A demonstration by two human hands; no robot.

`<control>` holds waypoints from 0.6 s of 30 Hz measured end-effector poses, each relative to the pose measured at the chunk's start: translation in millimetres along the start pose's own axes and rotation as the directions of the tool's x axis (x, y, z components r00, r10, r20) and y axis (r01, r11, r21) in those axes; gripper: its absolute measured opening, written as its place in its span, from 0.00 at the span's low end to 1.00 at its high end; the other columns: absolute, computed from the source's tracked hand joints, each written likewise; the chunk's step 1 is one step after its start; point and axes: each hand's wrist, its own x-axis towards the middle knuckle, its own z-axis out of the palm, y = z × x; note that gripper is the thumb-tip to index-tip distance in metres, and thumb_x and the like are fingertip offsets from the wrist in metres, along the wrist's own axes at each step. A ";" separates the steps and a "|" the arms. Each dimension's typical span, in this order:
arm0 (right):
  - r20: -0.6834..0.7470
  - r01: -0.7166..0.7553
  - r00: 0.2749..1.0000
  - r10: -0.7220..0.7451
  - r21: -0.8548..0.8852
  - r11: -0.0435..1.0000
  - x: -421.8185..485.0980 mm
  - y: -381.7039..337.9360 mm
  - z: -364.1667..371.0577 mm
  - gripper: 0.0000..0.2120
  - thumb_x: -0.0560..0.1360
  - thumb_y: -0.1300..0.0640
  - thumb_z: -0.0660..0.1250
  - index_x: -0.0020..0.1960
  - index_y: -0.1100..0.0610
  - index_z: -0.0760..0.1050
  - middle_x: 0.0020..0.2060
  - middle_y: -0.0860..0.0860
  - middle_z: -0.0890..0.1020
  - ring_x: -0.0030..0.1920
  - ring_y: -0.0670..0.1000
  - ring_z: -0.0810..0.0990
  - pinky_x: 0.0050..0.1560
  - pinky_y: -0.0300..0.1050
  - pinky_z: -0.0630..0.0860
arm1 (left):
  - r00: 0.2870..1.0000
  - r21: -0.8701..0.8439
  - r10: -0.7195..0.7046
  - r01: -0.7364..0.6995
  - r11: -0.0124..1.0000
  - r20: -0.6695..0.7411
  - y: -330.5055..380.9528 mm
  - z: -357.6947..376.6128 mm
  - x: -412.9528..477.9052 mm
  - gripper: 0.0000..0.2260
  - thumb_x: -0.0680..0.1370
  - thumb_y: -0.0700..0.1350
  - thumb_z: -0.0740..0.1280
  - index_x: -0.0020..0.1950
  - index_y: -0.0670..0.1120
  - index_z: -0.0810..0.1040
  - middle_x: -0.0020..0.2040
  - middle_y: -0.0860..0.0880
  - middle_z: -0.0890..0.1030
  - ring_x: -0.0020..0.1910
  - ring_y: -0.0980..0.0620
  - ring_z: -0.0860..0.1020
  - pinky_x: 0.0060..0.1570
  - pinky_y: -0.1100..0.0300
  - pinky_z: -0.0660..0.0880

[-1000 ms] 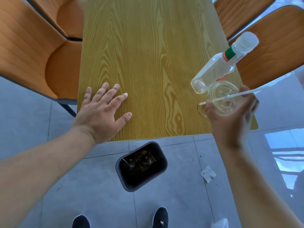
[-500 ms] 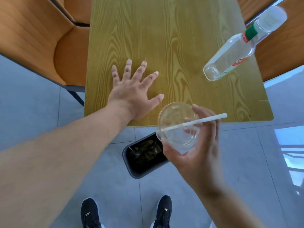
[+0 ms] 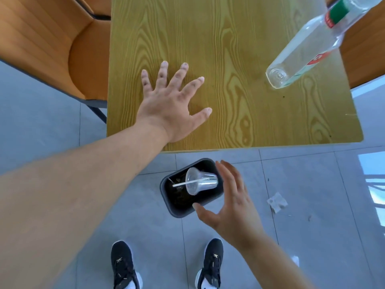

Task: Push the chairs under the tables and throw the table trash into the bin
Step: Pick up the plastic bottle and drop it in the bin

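A clear plastic cup (image 3: 201,181) with a white straw lies on its side inside the dark bin (image 3: 166,197) on the floor, just below the table's near edge. My right hand (image 3: 231,201) hovers beside the bin's right rim, fingers spread, holding nothing. My left hand (image 3: 173,103) rests flat on the wooden table (image 3: 239,49) with fingers apart. A clear empty bottle (image 3: 308,46) with a red and green label stands on the table at the right. Orange chairs stand at the left (image 3: 45,44) and at the right (image 3: 366,55) of the table.
A crumpled white scrap of paper (image 3: 277,202) lies on the grey tiled floor right of the bin. My two black shoes (image 3: 125,265) stand just in front of the bin. A smaller white scrap (image 3: 295,260) lies near my right forearm.
My right hand carried the cup from the table's right side down over the bin and let it go; the cup now lies in the bin. My left hand slid a little farther onto the table.
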 end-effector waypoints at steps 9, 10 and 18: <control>-0.731 0.053 0.681 0.034 0.095 0.994 109.0 -13.2 -136.6 0.43 0.72 0.45 0.78 0.78 0.58 0.61 0.72 0.54 0.71 0.69 0.56 0.73 0.66 0.59 0.75 | 1.000 -0.008 0.003 -0.003 1.000 -0.009 -1.1 0.0 -3.1 0.37 0.76 0.79 0.43 0.82 0.65 0.52 0.86 0.51 0.48 0.84 0.41 0.39 0.76 0.28 0.36; -0.730 0.016 0.677 0.090 0.137 0.990 127.6 -12.4 -151.3 0.48 0.71 0.42 0.79 0.80 0.58 0.58 0.74 0.55 0.68 0.72 0.56 0.71 0.69 0.59 0.73 | 1.000 -0.004 0.001 -0.001 1.000 -0.009 -1.2 0.2 -3.5 0.37 0.76 0.79 0.43 0.82 0.65 0.52 0.86 0.52 0.48 0.84 0.41 0.39 0.76 0.29 0.36; -0.559 -0.097 0.805 0.196 0.201 0.975 205.8 -9.6 -172.7 0.33 0.73 0.44 0.77 0.72 0.56 0.68 0.60 0.46 0.79 0.51 0.49 0.82 0.53 0.44 0.79 | 1.000 -0.007 -0.009 0.009 1.000 0.004 -3.0 -0.1 -6.7 0.38 0.75 0.79 0.42 0.83 0.65 0.51 0.86 0.52 0.47 0.84 0.41 0.39 0.76 0.29 0.36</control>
